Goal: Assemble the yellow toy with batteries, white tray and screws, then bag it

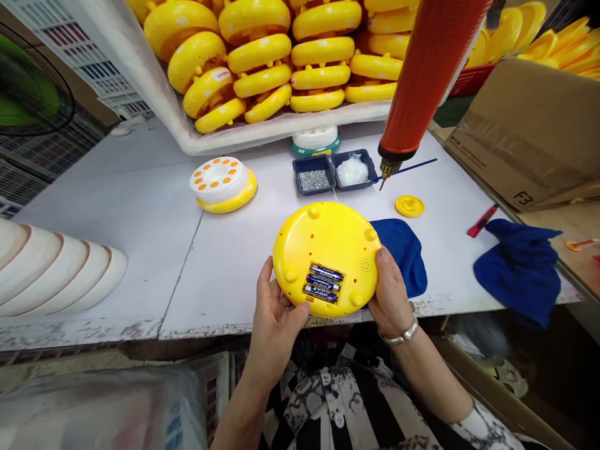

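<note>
A round yellow plastic toy base (328,240) is held up between both hands, its underside facing me. Three blue batteries (323,283) lie in its uncovered battery compartment. My left hand (277,312) grips the lower left rim, thumb beside the compartment and fingers behind. My right hand (390,294) holds the right rim, its fingers mostly hidden behind the base. Above and to the right hangs a red electric screwdriver (412,81), bit down, touched by neither hand. Behind the base, a blue cloth (405,253) lies on the table.
A crate (187,139) of stacked yellow bases stands at the back. Nearer are a tray of screws (313,180), a tray of white grease (352,172), a white-topped toy (220,181) and a yellow disc (409,205). White stacked parts (60,269) stand left; a cardboard box (529,131) stands right.
</note>
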`<state>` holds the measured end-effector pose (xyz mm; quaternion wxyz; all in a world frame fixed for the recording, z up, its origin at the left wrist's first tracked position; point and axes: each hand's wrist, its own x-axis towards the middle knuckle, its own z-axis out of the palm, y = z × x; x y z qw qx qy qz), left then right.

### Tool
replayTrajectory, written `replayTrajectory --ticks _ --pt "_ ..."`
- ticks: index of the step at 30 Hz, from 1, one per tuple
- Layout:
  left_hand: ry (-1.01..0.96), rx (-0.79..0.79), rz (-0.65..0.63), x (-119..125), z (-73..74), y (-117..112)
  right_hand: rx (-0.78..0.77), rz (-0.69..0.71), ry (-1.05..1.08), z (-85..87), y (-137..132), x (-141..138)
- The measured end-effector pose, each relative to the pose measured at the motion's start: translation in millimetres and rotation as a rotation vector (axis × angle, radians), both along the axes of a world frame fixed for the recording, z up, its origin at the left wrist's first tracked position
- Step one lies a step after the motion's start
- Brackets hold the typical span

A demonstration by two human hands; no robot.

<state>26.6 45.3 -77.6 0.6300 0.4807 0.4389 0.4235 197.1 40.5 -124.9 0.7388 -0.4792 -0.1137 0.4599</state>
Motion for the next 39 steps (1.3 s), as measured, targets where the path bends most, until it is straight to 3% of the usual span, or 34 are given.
replayTrajectory --ticks 6,11,21,32,39 --pt "0.019 -0.018 0.024 1.8 4.4 -3.7 -0.002 0.010 0.008 -2.3 -3.0 -1.2" --pt "0.020 0.004 0.028 -0.9 -0.7 -3.7 0.010 0.005 0.001 -0.1 -4.5 -2.3" --pt "0.006 0.004 0.134 0.1 -10.8 -2.5 0.054 -0.007 -0.131 9.6 -13.2 -8.4" --pt "0.072 -0.014 0.229 7.7 -7.8 -0.4 0.041 -0.006 -0.184 10.2 -17.0 -14.2" --pt "0.128 0.058 0.295 4.2 -8.7 3.5 0.044 -0.007 -0.226 9.9 -17.3 -23.9"
